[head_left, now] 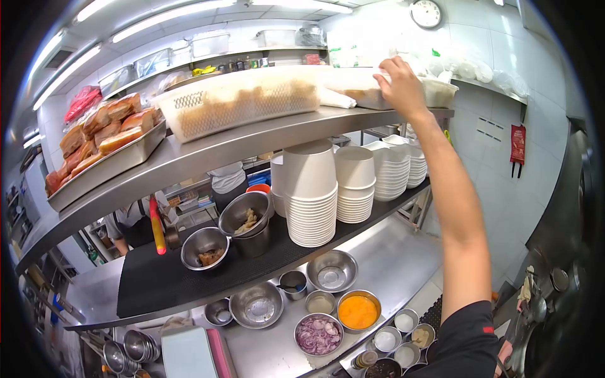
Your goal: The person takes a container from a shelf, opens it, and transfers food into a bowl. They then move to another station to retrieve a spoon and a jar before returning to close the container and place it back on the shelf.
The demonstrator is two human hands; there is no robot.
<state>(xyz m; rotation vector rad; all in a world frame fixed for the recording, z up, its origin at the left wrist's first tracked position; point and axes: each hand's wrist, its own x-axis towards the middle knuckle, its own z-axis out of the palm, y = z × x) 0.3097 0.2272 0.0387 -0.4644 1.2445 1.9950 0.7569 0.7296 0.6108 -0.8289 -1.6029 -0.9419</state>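
Note:
My right hand (401, 87) is raised to the upper steel shelf, the arm stretched up from the lower right. Its fingers are bent around the rim of a whitish plastic tub (362, 80); the fingertips are partly hidden. Left of the tub is a long perforated white basket (252, 97) with brownish pieces inside. A rolled white cloth or wrap (337, 99) lies between them. Just right of my hand sits another pale tub (439, 92). My left hand is out of the picture.
Pork slabs (110, 129) fill a metal tray (116, 167) on the upper shelf. Below stand stacked white bowls (309, 189) and steel bowls (205, 247). On the counter are chopped onions (319, 334) and an orange mixture (358, 311). People stand behind the shelving; woks are at right.

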